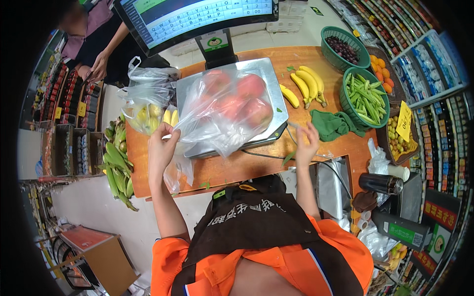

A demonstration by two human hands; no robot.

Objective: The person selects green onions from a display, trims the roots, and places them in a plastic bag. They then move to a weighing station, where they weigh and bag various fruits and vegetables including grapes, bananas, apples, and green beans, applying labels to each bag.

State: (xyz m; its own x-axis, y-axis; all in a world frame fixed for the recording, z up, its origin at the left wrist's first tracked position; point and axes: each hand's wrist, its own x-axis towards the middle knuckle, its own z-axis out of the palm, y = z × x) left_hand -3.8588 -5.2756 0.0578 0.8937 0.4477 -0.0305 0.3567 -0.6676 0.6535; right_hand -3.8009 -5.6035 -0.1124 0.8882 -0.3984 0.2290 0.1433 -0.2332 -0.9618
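A clear plastic bag of red apples [237, 100] lies on the metal plate of a weighing scale [272, 79]. At the scale's left edge, my left hand [163, 144] pinches the gathered end of this bag between thumb and fingers. My right hand [306, 142] is raised beside the scale's lower right corner, its fingers apart; a thin pale strip [293, 125] is at its fingertips, and whether it touches them I cannot tell. Bananas [311, 85] and a crumpled green cloth [329, 125] lie to the right. Another clear bag, with yellow-green fruit [146, 116], sits left of the scale.
A touch screen [200, 18] stands behind the scale. Green baskets hold grapes [341, 50] and green pods [364, 98]. A black cable [266, 156] crosses the wooden counter [222, 172]. Corn in husks [117, 166] is at the left edge. Another person's hands [98, 68] are beyond the counter, upper left.
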